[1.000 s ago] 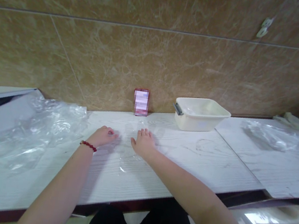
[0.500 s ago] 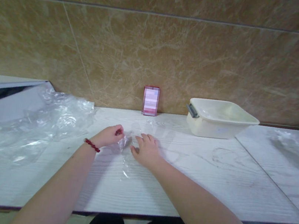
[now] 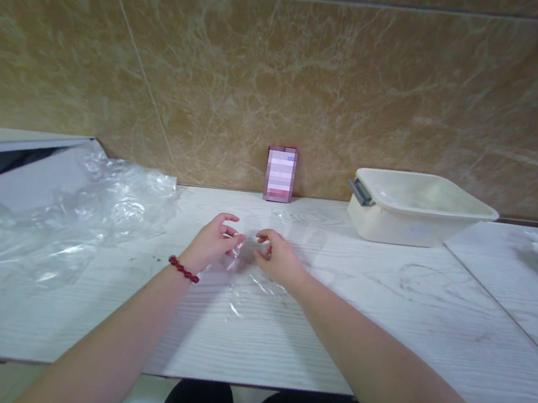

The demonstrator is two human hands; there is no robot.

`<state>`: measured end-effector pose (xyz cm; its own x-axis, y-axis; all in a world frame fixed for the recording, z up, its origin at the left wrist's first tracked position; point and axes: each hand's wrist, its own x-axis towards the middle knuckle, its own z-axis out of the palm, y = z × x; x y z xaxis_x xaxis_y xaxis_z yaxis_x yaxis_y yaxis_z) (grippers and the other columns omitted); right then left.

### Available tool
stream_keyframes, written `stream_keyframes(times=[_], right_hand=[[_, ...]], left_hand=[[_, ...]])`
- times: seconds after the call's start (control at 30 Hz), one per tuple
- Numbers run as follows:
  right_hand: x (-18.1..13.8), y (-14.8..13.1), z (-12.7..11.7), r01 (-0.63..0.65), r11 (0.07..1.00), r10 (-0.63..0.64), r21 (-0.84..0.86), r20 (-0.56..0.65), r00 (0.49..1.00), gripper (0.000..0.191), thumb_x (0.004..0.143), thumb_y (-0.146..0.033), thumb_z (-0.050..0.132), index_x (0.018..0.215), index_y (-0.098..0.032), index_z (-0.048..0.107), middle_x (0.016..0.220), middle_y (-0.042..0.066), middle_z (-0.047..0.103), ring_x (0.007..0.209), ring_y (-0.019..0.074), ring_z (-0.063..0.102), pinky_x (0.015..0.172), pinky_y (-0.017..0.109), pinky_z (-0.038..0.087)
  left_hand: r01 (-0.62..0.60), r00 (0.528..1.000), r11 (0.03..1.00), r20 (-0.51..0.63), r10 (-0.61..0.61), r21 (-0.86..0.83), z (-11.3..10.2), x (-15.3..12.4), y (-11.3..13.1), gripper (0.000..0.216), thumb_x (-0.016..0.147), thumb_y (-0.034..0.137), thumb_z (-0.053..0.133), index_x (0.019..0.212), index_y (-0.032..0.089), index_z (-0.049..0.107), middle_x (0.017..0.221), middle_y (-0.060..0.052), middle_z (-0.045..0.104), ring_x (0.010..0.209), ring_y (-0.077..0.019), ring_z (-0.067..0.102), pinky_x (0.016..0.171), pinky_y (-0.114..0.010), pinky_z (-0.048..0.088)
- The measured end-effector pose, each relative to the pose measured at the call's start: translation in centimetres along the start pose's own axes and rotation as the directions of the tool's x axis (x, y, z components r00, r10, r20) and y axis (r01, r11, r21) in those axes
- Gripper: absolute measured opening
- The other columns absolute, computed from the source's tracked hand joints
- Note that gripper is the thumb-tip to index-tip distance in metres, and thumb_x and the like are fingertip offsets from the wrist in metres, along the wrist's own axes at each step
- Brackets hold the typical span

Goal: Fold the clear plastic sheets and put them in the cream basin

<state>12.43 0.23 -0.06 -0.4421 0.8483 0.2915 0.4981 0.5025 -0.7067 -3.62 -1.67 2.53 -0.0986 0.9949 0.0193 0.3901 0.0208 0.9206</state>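
Forearms angled inward. Left hand (image 3: 209,244) half-curled; cannot tell if it pinches film. Right hand (image 3: 281,260) bent, thumb and forefinger apart; a second ago lay flat. Clear plastic film (image 3: 265,285) on tabletop (image 3: 382,326) between them, outline faint. White box (image 3: 34,183) cut off at frame's left.

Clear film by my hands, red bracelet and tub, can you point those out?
Film (image 3: 265,286), head view: the shiny creases near its middle.
Bracelet (image 3: 183,269), head view: the middle of its beads.
Tub (image 3: 386,226), head view: its front wall.
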Motion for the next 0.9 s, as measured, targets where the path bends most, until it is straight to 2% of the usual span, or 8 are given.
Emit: stream_keyframes(times=[0.13,0.23,0.47,0.6,0.67,0.77,0.83,0.9], right_hand=[[-0.1,-0.4,-0.1,0.034,0.991,-0.042,0.127,0.066,0.997,0.049,0.067,-0.011,0.046,0.114,-0.021,0.034,0.110,0.004,0.051,0.055,0.0044,0.045,0.060,0.021,0.040],[0.0,-0.3,-0.1,0.048,0.988,-0.059,0.145,0.073,0.996,0.053,0.067,-0.008,0.045,0.116,-0.022,0.032,0.105,0.003,0.054,0.054,0.0042,0.045,0.059,0.020,0.040],[0.1,-0.3,-0.6,0.115,0.990,-0.119,0.082,0.057,0.991,0.044,0.067,-0.007,0.046,0.109,-0.019,0.043,0.088,0.000,0.056,0.065,0.0064,0.049,0.064,0.020,0.039],[0.3,-0.1,-1.0,0.213,0.976,-0.215,0.033,0.049,0.975,0.031,0.069,-0.006,0.044,0.097,-0.017,0.051,0.081,0.000,0.056,0.068,0.0069,0.050,0.065,0.020,0.039],[0.4,0.2,-1.5,0.281,0.959,-0.277,-0.030,0.091,0.957,0.022,0.068,-0.005,0.044,0.084,-0.016,0.055,0.077,0.001,0.056,0.069,0.0078,0.050,0.066,0.020,0.039],[0.7,0.7,-2.4,0.372,0.923,-0.351,-0.099,0.178,0.919,0.019,0.064,-0.002,0.046,0.073,-0.015,0.058,0.074,0.001,0.057,0.073,0.0098,0.050,0.070,0.021,0.038],[0.9,0.9,-3.0,0.422,0.899,-0.390,-0.115,0.226,0.893,0.020,0.063,-0.001,0.046,0.072,-0.014,0.058,0.074,0.002,0.057,0.075,0.0107,0.050,0.073,0.022,0.037],[1.0,1.1,-3.4,0.458,0.880,-0.416,-0.125,0.262,0.871,0.020,0.063,-0.001,0.046,0.071,-0.014,0.059,0.076,0.002,0.057,0.077,0.0112,0.050,0.075,0.024,0.036]], left_hand=[[0.021,0.994,0.997,0.104,-0.013,-0.073,0.8,-0.2,0.0,0.044,0.063,0.035,0.061,0.098,0.018,0.041,0.064,0.001,0.058,0.047,-0.0095,0.054,0.044,-0.021,0.043],[0.052,0.987,0.987,0.159,-0.027,-0.153,0.8,-0.2,0.0,0.038,0.066,0.033,0.059,0.096,0.018,0.043,0.064,0.000,0.060,0.051,-0.0100,0.056,0.047,-0.021,0.044],[0.146,0.975,0.931,0.210,-0.077,-0.334,0.5,-0.3,0.6,0.028,0.071,0.026,0.055,0.094,0.018,0.042,0.075,-0.004,0.062,0.066,-0.0131,0.061,0.055,-0.024,0.046],[0.104,0.986,0.927,0.162,-0.048,-0.359,0.1,0.2,0.2,0.026,0.071,0.027,0.052,0.093,0.017,0.042,0.072,-0.002,0.060,0.067,-0.0127,0.060,0.060,-0.026,0.047],[0.020,0.996,0.959,0.085,0.004,-0.281,-0.5,0.8,-0.4,0.027,0.071,0.030,0.051,0.093,0.016,0.043,0.071,-0.001,0.058,0.068,-0.0127,0.059,0.062,-0.028,0.047],[-0.168,0.986,0.983,0.036,0.165,0.072,-1.4,1.6,-1.5,0.027,0.070,0.035,0.050,0.090,0.016,0.050,0.076,-0.002,0.059,0.073,-0.0138,0.057,0.068,-0.029,0.046],[-0.301,0.954,0.898,0.115,0.279,0.322,-1.9,2.0,-2.1,0.026,0.070,0.036,0.049,0.086,0.016,0.055,0.084,-0.004,0.059,0.079,-0.0153,0.055,0.072,-0.029,0.044],[-0.427,0.904,0.787,0.241,0.354,0.446,-2.2,2.2,-2.5,0.026,0.071,0.036,0.048,0.085,0.017,0.059,0.090,-0.005,0.058,0.086,-0.0162,0.053,0.078,-0.029,0.042]])
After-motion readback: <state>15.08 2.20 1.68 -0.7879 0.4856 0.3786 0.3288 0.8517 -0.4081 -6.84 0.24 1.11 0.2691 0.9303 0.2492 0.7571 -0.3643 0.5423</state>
